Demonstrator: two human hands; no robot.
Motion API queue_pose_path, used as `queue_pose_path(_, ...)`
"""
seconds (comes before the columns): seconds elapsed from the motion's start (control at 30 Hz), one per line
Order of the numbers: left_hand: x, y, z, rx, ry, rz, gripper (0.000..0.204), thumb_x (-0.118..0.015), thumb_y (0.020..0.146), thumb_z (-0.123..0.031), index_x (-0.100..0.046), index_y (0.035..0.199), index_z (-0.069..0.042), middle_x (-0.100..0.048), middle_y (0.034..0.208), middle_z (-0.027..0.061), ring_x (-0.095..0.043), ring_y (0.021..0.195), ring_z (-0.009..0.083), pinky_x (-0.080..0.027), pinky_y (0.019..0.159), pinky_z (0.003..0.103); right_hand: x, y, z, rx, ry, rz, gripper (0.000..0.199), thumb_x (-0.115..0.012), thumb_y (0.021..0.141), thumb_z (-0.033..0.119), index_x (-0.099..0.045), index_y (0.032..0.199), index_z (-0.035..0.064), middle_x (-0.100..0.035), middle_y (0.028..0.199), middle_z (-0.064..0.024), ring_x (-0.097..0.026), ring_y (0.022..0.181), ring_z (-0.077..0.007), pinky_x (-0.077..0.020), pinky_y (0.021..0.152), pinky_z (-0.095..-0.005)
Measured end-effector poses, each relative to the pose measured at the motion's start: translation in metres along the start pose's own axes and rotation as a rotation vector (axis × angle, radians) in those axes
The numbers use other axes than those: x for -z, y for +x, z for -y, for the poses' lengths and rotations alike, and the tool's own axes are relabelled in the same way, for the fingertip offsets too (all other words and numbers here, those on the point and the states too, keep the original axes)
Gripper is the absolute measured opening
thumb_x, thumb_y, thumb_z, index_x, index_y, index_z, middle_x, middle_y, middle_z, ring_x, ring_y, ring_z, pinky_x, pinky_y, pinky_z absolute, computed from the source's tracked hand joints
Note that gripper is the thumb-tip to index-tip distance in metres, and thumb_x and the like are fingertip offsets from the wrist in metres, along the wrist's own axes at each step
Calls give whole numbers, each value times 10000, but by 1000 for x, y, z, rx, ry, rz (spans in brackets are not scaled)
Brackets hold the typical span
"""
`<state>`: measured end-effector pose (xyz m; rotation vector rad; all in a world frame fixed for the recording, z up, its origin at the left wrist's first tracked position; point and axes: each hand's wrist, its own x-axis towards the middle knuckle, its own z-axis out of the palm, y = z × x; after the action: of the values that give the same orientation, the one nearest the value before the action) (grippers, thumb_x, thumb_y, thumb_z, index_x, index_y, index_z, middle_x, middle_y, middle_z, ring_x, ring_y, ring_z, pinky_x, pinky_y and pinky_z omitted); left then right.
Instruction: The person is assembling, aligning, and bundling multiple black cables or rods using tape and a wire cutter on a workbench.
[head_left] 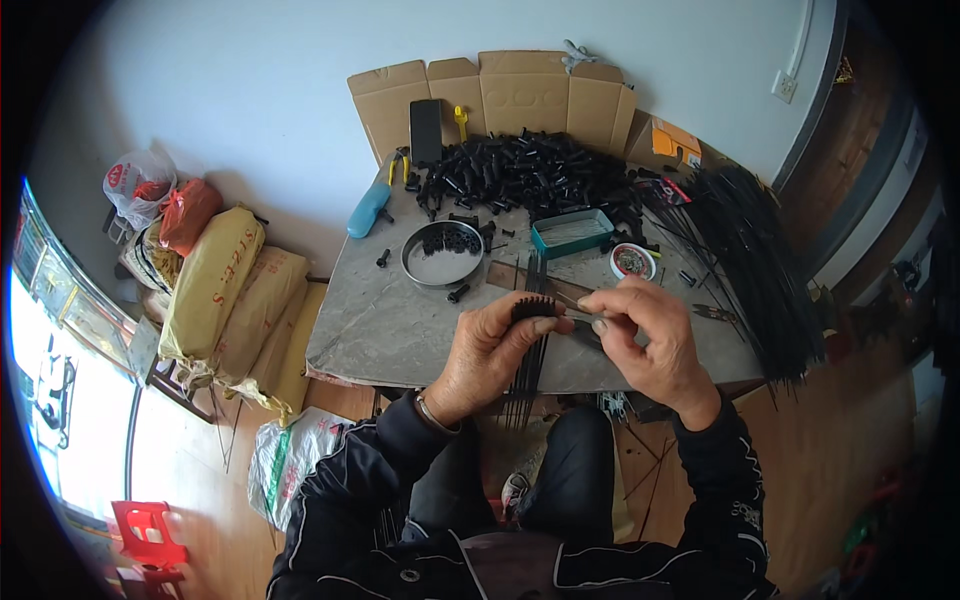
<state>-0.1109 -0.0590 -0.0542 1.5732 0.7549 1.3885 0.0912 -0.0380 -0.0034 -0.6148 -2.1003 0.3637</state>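
Observation:
Over the front of the grey table, my left hand (485, 355) is closed on a small black ridged piece (535, 308) with a row of short teeth, held between thumb and fingers. Just to its right, my right hand (655, 345) pinches thumb and forefinger close to that piece. A thin light line shows near those fingertips, too fine to name. Several long black rods (522, 385) lie under the left hand and stick out over the table's front edge. Behind the hands a flat brown strip (508, 276) rests on the table.
A round metal bowl (405, 262) holds small black parts. Beside it are a teal tin (572, 250) of thin needles and a small round dish (652, 272). Black cylindrical parts (530, 170) are heaped at the back before cardboard (520, 85). Black rods (755, 260) cover the right side.

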Motion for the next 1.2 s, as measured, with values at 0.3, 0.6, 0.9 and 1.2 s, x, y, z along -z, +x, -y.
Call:
queue_pose_path(0.3,-5,2,-4,-12,64,10,143,-563,953,-71,-630,1051,8,-709,959,75,-650,941,138,-503,879,285,2,-8,2,39,-11,-4,328,-573,716,-135,-659,996,12,-500,691,-28,-456,550,-103,-373,484,-241)
queue_pose_path(0.6,-8,2,-8,28,57,53,139,-569,947,-65,-647,1037,8,-704,973,70,-645,962,142,-500,888,286,12,-3,3,113,-130,22,324,-593,674,-127,-676,947,28,-525,704,-39,-492,571,-154,-403,511,-290)
queue_pose_path(0.9,-6,8,-15,87,57,244,177,-588,930,-47,-661,1081,9,-701,999,73,-634,979,137,-496,905,291,24,5,0,186,-153,22,265,-710,609,-53,-695,837,82,-580,751,-17,-548,706,-207,-398,658,-340)
queue_pose_path(1.2,6,18,-30,60,324,297,302,-737,817,-86,-673,1104,-16,-721,954,67,-656,903,117,-516,832,277,23,9,4,220,-166,38,217,-737,674,-53,-677,855,51,-587,782,-26,-540,687,-184,-424,667,-317)
